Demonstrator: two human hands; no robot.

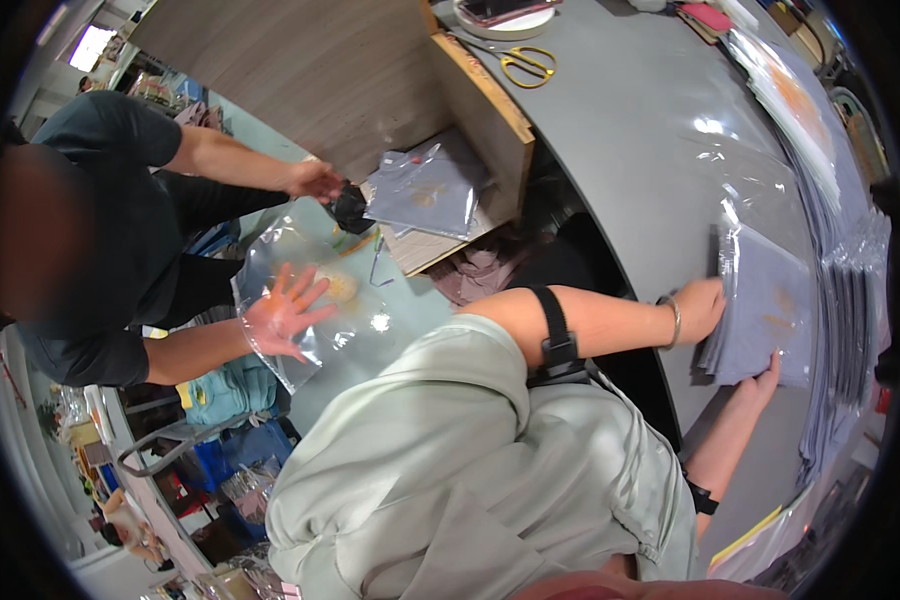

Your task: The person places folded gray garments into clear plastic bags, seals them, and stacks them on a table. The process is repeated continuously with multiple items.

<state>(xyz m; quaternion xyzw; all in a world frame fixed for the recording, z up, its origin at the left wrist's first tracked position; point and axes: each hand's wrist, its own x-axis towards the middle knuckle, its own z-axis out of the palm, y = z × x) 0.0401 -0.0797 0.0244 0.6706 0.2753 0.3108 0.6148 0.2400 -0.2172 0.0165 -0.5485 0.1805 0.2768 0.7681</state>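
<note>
A stack of folded grey garments in clear plastic bags [770,300] lies on the grey table. My left hand [705,308] is closed at the stack's left edge, its fingers curled round the bags. At the lower edge, my right hand [762,382] grips the same stack, with the thumb side up against the top bag. An orange-brown patch shows on the top garment. The lower bags in the stack are mostly hidden beneath it, and the fingertips of both hands are partly out of sight.
More bagged grey garments [850,330] are piled along the right. Yellow-handled scissors [526,66] lie at the table's far end. Across from me, a co-worker [100,240] spreads a hand in a clear bag [315,345]. A wooden box [485,100] holds another bagged garment [425,190].
</note>
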